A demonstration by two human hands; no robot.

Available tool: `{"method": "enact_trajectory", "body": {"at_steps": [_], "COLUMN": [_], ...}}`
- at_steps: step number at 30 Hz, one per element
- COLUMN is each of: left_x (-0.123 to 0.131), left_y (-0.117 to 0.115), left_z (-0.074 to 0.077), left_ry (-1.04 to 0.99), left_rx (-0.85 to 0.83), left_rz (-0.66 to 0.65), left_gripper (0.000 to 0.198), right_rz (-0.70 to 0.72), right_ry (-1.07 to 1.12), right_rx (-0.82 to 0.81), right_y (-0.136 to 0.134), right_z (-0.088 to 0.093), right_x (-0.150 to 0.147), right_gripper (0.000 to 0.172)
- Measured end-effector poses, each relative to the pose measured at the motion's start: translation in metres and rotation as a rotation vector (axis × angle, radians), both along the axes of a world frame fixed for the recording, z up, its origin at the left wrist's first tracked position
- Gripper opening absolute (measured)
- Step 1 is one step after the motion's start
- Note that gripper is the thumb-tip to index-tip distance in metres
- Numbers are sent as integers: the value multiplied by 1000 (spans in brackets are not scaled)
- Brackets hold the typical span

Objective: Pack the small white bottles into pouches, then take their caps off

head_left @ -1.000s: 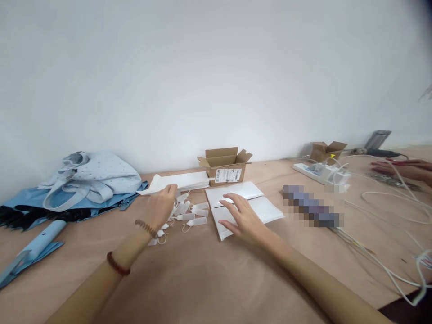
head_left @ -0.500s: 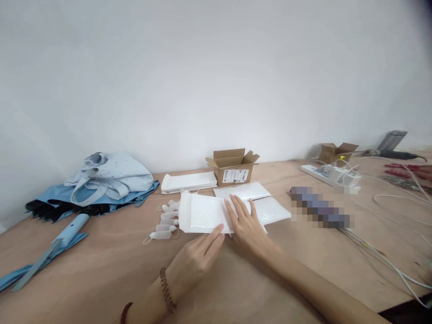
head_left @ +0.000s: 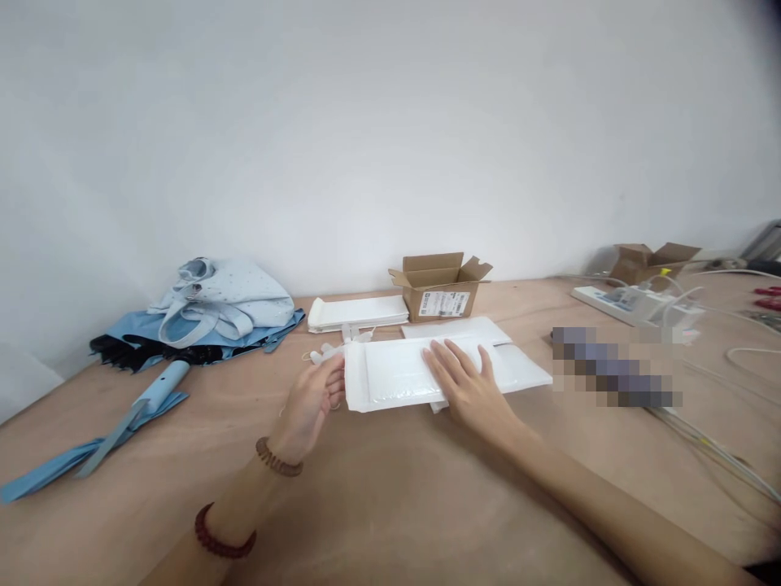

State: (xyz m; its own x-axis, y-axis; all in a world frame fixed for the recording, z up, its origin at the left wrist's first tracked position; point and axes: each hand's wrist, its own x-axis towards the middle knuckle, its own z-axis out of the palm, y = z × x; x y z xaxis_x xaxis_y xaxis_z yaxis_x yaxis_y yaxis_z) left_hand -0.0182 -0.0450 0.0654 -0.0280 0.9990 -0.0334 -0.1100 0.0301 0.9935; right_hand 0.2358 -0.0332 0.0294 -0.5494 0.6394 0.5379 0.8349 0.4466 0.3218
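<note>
Umbrella (head_left: 122,415) and bag (head_left: 225,305), both blue, lie by the desk's (head_left: 396,505) far left edge. Left hand (head_left: 311,403) curls at the left end of a white padded envelope (head_left: 390,374) lying mid-desk toward the far edge, though whether it grips is unclear; right hand (head_left: 473,391) rests flat, fingers spread, on the envelope's right half. Cardboard box (head_left: 440,285) stands open behind, power strip (head_left: 634,301) near the far right corner

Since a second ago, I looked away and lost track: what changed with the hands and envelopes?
The left hand carried one white padded envelope from the far stack toward the person and laid it over the envelopes in front; it now touches its left end. The right hand moved onto it, lying flat. Cardboard box, far stack and blue umbrella stayed put.
</note>
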Motion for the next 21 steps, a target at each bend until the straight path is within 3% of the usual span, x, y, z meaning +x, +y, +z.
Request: {"method": "enact_trajectory", "body": {"at_steps": [6, 13, 21], "left_x": [20, 33, 33], "left_y": [-13, -21, -21], "left_z": [-19, -33, -31], "left_ry": [48, 171, 311], "left_rx": [-41, 78, 81], "left_rz": [-125, -343, -300], "left_gripper": [33, 26, 27], "right_rz": [118, 293, 304], "right_ry": [-17, 6, 89], "right_rx": [-111, -271, -288], "right_y": [-7, -16, -14], "right_z": [3, 13, 11], "right_x": [-3, -7, -5], "right_gripper": [69, 82, 79]}}
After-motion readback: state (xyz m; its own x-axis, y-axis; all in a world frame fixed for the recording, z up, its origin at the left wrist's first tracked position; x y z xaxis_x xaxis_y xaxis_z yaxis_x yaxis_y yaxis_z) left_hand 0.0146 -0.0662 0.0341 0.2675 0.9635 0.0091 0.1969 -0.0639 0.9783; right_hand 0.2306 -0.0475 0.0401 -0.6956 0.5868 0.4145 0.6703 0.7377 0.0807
